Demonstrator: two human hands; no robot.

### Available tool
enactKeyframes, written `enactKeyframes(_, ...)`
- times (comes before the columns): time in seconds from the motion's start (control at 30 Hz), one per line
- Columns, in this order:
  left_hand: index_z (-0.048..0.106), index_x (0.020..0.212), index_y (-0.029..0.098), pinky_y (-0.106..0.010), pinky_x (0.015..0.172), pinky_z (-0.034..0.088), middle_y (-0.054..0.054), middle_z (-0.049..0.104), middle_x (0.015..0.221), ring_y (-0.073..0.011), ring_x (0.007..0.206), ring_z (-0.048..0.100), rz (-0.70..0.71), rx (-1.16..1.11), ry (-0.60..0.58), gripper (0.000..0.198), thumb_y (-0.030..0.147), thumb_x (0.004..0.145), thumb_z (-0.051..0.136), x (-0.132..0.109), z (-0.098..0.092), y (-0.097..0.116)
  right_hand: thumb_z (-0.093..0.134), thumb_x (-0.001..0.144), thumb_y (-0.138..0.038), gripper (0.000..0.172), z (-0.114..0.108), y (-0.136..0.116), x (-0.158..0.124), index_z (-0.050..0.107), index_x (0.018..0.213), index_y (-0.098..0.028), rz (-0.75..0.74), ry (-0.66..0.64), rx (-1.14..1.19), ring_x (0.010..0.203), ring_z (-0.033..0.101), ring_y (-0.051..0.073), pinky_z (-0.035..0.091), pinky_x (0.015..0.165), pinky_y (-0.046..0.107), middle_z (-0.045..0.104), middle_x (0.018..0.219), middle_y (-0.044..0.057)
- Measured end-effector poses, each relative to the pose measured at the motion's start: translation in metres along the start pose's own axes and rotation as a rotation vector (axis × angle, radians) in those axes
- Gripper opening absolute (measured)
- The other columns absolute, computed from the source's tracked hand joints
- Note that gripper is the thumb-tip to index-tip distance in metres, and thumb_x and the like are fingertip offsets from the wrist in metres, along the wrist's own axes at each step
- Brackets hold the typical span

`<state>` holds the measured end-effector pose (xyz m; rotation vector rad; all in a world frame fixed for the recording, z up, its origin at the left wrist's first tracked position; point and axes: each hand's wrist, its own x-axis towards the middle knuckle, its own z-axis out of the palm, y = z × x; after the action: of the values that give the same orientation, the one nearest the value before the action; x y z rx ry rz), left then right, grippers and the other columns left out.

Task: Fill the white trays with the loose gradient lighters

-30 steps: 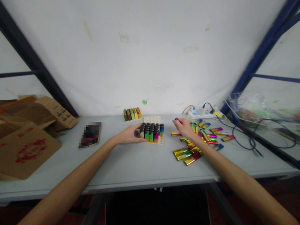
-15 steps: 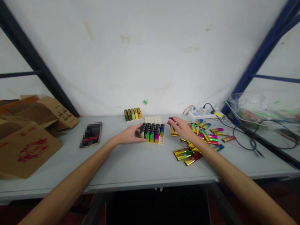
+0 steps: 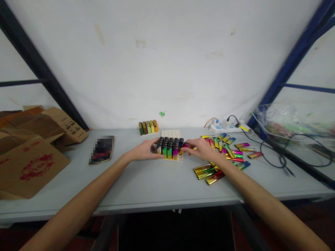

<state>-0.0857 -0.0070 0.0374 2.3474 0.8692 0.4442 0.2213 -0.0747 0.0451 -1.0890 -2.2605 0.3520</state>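
Observation:
Rows of shiny lighters with black tops stand upright in a white holder at the middle of the table. My left hand grips the left side of this filled holder, thumb in front and fingers behind. At the right end of the rows, my right hand pinches a purple and gold lighter, tilted beside the standing ones. Its lower end is partly hidden by my fingers. Many loose metallic lighters lie scattered to the right, some under my right forearm.
Behind the filled holder lie a white empty tray and a block of matte lighters. A phone-like dark object, partly pixelated, and cardboard boxes are on the left. A power strip and black cable occupy the right.
My right hand has moved left and slightly down from the loose lighters to the right end of the holder, carrying a lighter. My left hand stays in place.

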Motion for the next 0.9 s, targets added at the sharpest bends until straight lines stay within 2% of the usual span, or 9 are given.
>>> enactKeyframes(0.1, 0.054, 0.140, 0.021, -0.035, 0.078, 0.058, -0.009, 0.067, 0.130, -0.0253, 0.092, 0.069, -0.005, 0.003, 0.005, 0.078, 0.061, 0.077, 0.077, 0.000, 0.000, 0.000, 0.058, 0.100, -0.045, 0.031, 0.004, 0.003, 0.002, 0.069, 0.091, -0.017, -0.032, -0.071, -0.073, 0.058, 0.060, 0.013, 0.039, 0.060, 0.023, 0.071, 0.070, 0.002)
enactKeyframes(0.27, 0.054, 0.140, 0.020, -0.035, 0.080, 0.058, -0.008, 0.067, 0.129, -0.0244, 0.092, 0.069, 0.004, 0.017, 0.009, 0.077, 0.059, 0.078, 0.077, 0.000, 0.001, -0.003, 0.060, 0.101, -0.038, 0.026, 0.007, 0.003, 0.006, 0.065, 0.088, -0.017, -0.016, -0.115, -0.179, 0.056, 0.053, 0.012, 0.033, 0.059, 0.024, 0.066, 0.070, 0.002)
enactKeyframes(0.4, 0.055, 0.138, 0.020, -0.035, 0.081, 0.058, -0.008, 0.069, 0.126, -0.0246, 0.092, 0.069, 0.014, 0.015, 0.007, 0.075, 0.058, 0.078, 0.077, 0.000, 0.001, -0.001, 0.062, 0.100, -0.034, 0.020, 0.010, 0.001, 0.010, 0.065, 0.093, -0.016, -0.007, -0.139, -0.218, 0.061, 0.056, 0.014, 0.033, 0.061, 0.024, 0.069, 0.075, 0.004)
enactKeyframes(0.6, 0.054, 0.138, 0.019, -0.035, 0.082, 0.057, -0.008, 0.069, 0.128, -0.0246, 0.093, 0.069, 0.015, -0.001, 0.003, 0.073, 0.057, 0.079, 0.076, 0.000, -0.001, 0.004, 0.058, 0.101, -0.046, 0.033, 0.013, 0.000, 0.008, 0.067, 0.089, -0.016, 0.094, -0.091, -0.291, 0.067, 0.063, 0.017, 0.035, 0.062, 0.026, 0.072, 0.077, 0.008)
enactKeyframes(0.77, 0.055, 0.137, 0.020, -0.035, 0.083, 0.057, -0.008, 0.069, 0.128, -0.0259, 0.097, 0.069, 0.016, 0.004, 0.000, 0.073, 0.058, 0.079, 0.077, 0.000, -0.001, 0.002, 0.058, 0.101, -0.049, 0.036, 0.015, 0.006, 0.006, 0.071, 0.094, -0.016, 0.026, -0.169, -0.245, 0.072, 0.065, 0.018, 0.038, 0.065, 0.026, 0.074, 0.083, 0.008)
enactKeyframes(0.9, 0.056, 0.136, 0.020, -0.035, 0.080, 0.057, -0.009, 0.069, 0.126, -0.0250, 0.093, 0.069, 0.002, 0.008, 0.000, 0.073, 0.059, 0.078, 0.077, -0.001, 0.000, 0.001, 0.056, 0.101, -0.049, 0.038, 0.004, 0.006, 0.004, 0.072, 0.090, -0.017, -0.028, -0.194, -0.177, 0.068, 0.062, 0.016, 0.039, 0.065, 0.026, 0.072, 0.079, 0.006)
